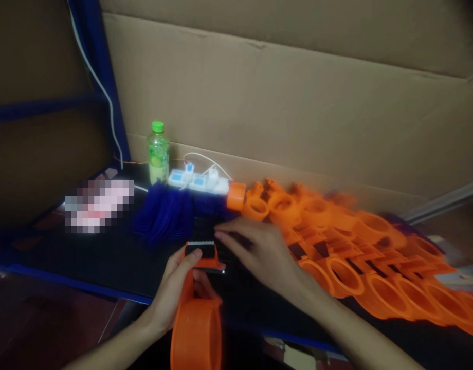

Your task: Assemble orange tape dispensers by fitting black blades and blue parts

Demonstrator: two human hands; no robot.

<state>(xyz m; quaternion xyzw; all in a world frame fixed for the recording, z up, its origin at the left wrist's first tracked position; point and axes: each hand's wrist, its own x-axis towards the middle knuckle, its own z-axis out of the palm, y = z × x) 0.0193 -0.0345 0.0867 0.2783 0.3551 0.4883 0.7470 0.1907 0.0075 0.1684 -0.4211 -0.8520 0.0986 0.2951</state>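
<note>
My left hand (182,280) is wrapped round an orange tape dispenser (196,334), its thumb pressed on the black plate at the head. A pale serrated blade (200,242) runs along the top of that head, and a round orange hub hangs lower down. Just right of the blade is my right hand (259,246), apart from the dispenser. Its thumb and index fingertips come close together in a pinch; anything between them is too small to make out. Many similar orange dispensers (344,275) lie in rows to the right, some blurred.
A bundle of blue strips (163,210) lies on the black tabletop (93,262). Behind it stand a green-capped bottle (158,154) and a white power strip (200,180) with cables. A pixelated patch covers something at left. Cardboard (278,97) walls the back.
</note>
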